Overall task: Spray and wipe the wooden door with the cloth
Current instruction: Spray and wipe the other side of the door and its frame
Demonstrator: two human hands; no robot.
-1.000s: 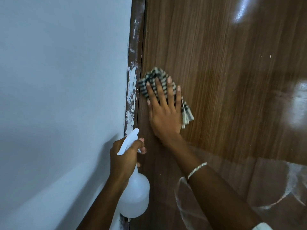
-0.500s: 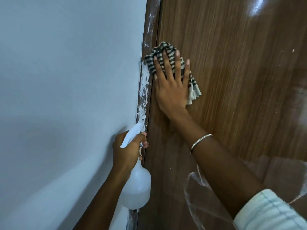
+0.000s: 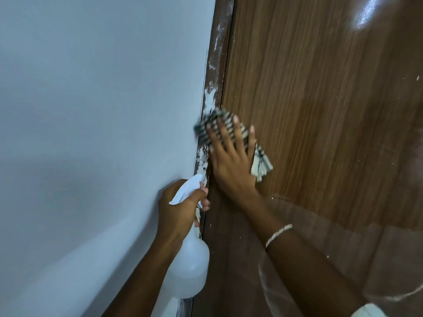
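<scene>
Against the left edge of the door (image 3: 320, 110), the right hand (image 3: 231, 161) lies flat with fingers straight and spread, pressing the striped cloth (image 3: 261, 163) onto the wood. The top of the cloth spills over the paint-smeared frame (image 3: 215, 65), and a corner sticks out beside the palm. A bracelet (image 3: 278, 232) circles that wrist. Lower left, the left hand (image 3: 178, 211) is curled round the neck of a white spray bottle (image 3: 187, 271), whose body hangs below the fist, by the pale wall (image 3: 91, 110).
</scene>
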